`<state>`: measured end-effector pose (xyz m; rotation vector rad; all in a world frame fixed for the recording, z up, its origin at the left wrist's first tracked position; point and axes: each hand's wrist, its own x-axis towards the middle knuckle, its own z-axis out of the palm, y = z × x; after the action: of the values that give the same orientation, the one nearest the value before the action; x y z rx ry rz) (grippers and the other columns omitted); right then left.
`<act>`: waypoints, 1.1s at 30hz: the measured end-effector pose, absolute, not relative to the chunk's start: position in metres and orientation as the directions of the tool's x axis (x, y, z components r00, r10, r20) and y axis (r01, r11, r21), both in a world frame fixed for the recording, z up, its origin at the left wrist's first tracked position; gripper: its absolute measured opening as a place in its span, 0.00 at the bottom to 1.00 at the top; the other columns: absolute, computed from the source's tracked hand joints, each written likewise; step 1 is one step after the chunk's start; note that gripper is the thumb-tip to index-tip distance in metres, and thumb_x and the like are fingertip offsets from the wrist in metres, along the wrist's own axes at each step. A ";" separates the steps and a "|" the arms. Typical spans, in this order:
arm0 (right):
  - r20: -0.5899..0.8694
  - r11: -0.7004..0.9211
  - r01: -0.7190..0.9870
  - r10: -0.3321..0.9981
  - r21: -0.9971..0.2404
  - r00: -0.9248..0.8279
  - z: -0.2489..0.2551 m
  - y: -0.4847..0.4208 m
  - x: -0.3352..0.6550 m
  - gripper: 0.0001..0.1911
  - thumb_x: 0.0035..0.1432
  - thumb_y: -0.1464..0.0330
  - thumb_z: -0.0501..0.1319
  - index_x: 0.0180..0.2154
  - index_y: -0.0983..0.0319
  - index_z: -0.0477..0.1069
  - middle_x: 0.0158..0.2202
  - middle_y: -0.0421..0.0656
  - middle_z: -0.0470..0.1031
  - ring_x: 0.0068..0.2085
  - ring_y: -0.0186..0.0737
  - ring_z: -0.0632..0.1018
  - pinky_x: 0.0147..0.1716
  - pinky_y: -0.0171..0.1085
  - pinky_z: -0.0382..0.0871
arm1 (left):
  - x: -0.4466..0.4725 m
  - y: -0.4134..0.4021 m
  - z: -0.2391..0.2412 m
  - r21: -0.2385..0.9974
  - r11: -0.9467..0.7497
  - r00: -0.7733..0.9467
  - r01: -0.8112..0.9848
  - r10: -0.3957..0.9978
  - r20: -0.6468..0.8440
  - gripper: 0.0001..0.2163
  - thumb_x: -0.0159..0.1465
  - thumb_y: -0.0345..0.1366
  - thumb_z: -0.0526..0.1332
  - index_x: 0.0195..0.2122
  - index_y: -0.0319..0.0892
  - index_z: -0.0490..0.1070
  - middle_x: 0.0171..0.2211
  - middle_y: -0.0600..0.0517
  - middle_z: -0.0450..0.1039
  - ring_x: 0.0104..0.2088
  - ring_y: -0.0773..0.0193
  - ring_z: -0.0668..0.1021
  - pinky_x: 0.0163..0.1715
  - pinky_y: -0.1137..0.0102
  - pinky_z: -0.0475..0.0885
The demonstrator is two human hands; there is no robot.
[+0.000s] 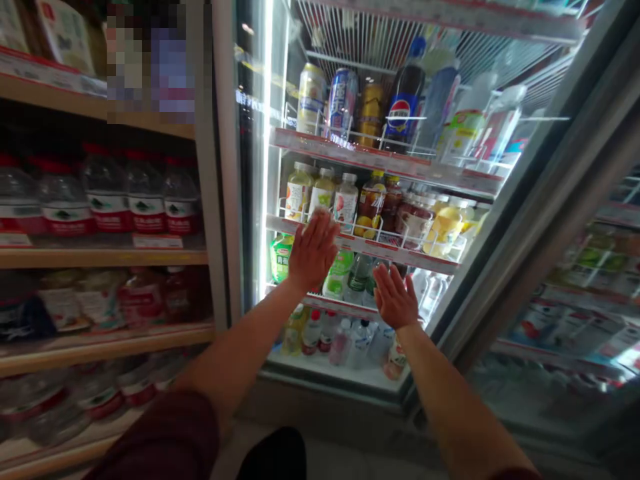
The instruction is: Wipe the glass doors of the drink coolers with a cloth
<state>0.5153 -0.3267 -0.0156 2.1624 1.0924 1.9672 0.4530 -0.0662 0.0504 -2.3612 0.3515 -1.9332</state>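
Note:
Both my arms stretch forward toward a lit drinks fridge [320, 373]. My left hand [315, 248] is flat with its fingers extended and holds nothing. Behind it are the bottles of the middle shelf, among them a white-labelled juice bottle [345, 202], and a green-labelled bottle [340, 273] below. My right hand [397, 297], fingers stretched and thumb apart, is also bare, in front of the lower shelf's dark green bottles [359, 275]. Whether either hand touches anything cannot be made out.
Higher up stand several cans [342, 103] and a cola bottle [404, 100]. At left, a wooden shelf unit [100, 257] carries red-capped water bottles [107, 180]. A metal door frame [500, 233] slants along the right, with more drinks behind glass beyond it.

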 end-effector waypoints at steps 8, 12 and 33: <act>0.876 -0.770 0.462 0.481 0.439 -0.032 -0.017 -0.326 0.515 0.33 0.69 0.66 0.56 0.71 0.58 0.50 0.62 0.46 0.73 0.66 0.43 0.68 0.72 0.46 0.36 | 0.452 -0.085 0.027 -0.522 -0.812 0.201 -0.261 -0.575 0.793 0.26 0.72 0.48 0.52 0.69 0.48 0.57 0.70 0.51 0.56 0.73 0.58 0.48 0.73 0.57 0.42; 0.873 -0.771 0.457 0.486 0.444 -0.029 -0.016 -0.326 0.514 0.31 0.69 0.66 0.55 0.71 0.59 0.52 0.62 0.46 0.72 0.67 0.43 0.68 0.72 0.45 0.35 | 0.454 -0.066 0.096 -0.329 -0.927 0.217 -0.180 -0.364 0.906 0.25 0.73 0.43 0.49 0.71 0.47 0.53 0.72 0.50 0.51 0.73 0.59 0.47 0.73 0.54 0.37; 0.923 -0.838 0.424 0.384 0.345 0.009 -0.040 -0.313 0.516 0.33 0.68 0.64 0.55 0.71 0.61 0.52 0.63 0.49 0.71 0.67 0.48 0.67 0.71 0.48 0.39 | 0.454 -0.023 0.090 -0.060 -0.994 0.156 -0.095 -0.074 0.985 0.29 0.73 0.47 0.47 0.72 0.39 0.50 0.74 0.45 0.39 0.74 0.54 0.39 0.73 0.50 0.41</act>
<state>0.5158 -0.3127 -0.0398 2.2528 0.9028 2.0428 0.4536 -0.0232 0.0897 -2.4003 0.1756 -2.0445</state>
